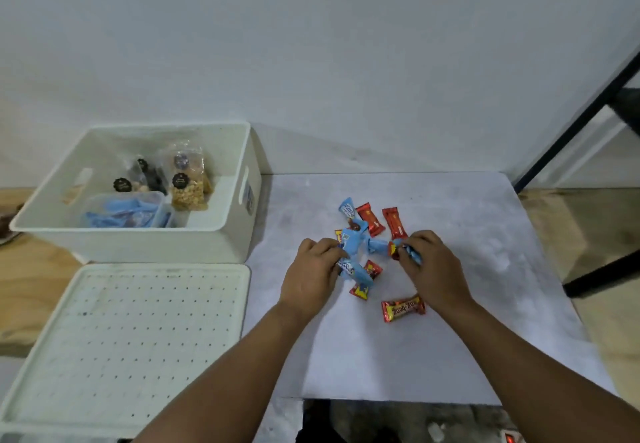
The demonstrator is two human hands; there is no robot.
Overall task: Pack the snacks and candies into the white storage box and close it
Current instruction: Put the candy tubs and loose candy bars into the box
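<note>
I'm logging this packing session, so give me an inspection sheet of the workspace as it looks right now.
Surface: grey mat on a wooden table.
Job's things: white storage box open, with snack bags and a clear tub of blue packets; lid lies flat in front of it; blue and red candies loose on the mat.
Clutter: nothing seen.
Grips: left hand holds blue candies; right hand holds candies.
Cables: nothing seen.
Surroundings: white wall; black frame at right.

Box (221, 241) left of candies (372, 224); lid (131, 335) in front of box.
</note>
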